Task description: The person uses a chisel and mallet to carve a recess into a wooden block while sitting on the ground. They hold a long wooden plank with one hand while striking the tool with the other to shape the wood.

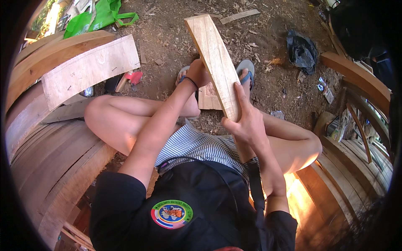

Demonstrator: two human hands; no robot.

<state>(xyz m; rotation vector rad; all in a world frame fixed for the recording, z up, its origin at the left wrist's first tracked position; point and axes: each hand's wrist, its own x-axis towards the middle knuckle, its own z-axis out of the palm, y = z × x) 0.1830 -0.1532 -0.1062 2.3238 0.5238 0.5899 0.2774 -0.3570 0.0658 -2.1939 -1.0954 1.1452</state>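
Note:
A pale, slightly curved wooden board (218,60) is tilted up in front of me, over my lap and the ground between my feet. My right hand (248,121) is closed around its near part, with the thumb and a finger lying along the face. My left hand (197,74), a dark band at its wrist, is closed against the board's left edge. Its fingers are hidden behind the wood, so what they hold does not show. Below the board, a short wooden block (208,98) lies on the ground between my sandalled feet.
Curved planks are stacked at left (63,157) and right (356,167). A pale curved panel (92,69) with nails leans on the left stack. A green bag (94,19) lies far left, a black plastic bag (301,50) far right. Wood chips litter the dirt.

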